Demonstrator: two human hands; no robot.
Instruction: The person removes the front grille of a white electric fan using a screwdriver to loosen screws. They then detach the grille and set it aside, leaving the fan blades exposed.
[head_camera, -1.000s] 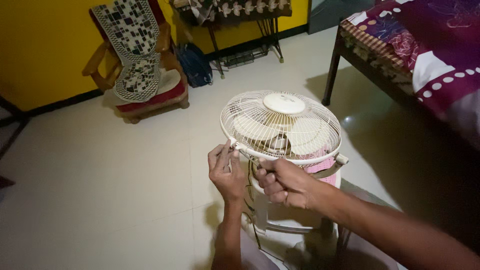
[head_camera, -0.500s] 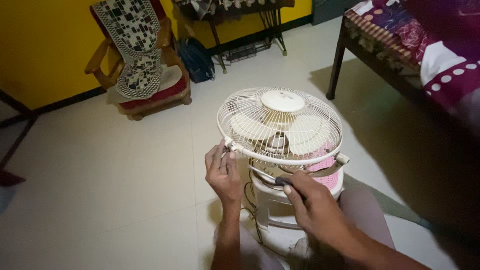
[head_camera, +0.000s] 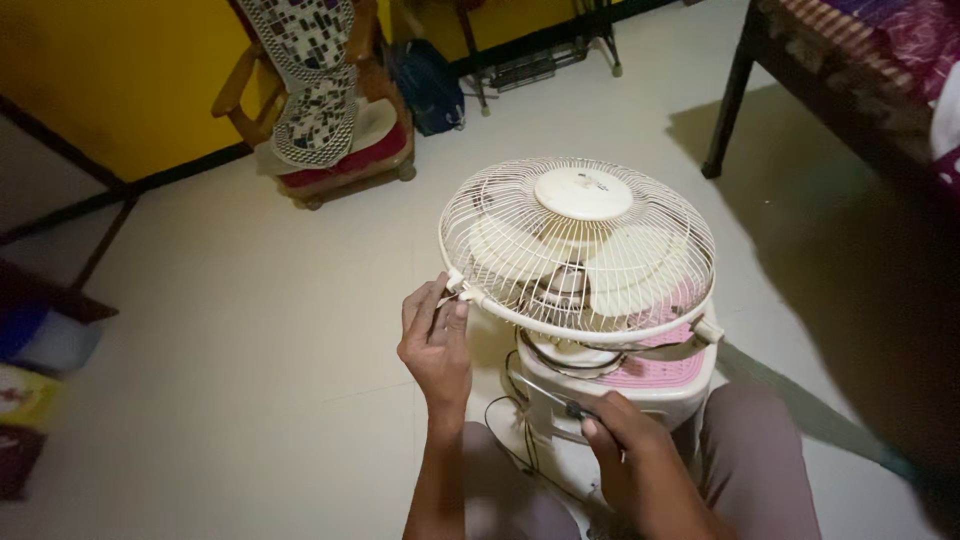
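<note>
Your left hand (head_camera: 436, 335) is pinched shut on the small clip at the rim of the fan guard (head_camera: 578, 240), thumb and fingers closed right on that near-left edge. Your right hand (head_camera: 628, 452) sits lower and to the right of it, fingers curled around a slim dark-handled tool (head_camera: 560, 396) whose shaft runs up under the cage. The fan lies face-up on a white and pink stool (head_camera: 640, 385) just beyond your knees, its cord (head_camera: 512, 440) trailing below. Looks like you're freeing the guard's fastening: next, the tool tip needs to meet that clip squarely while your left steadies the rim against twisting.
</note>
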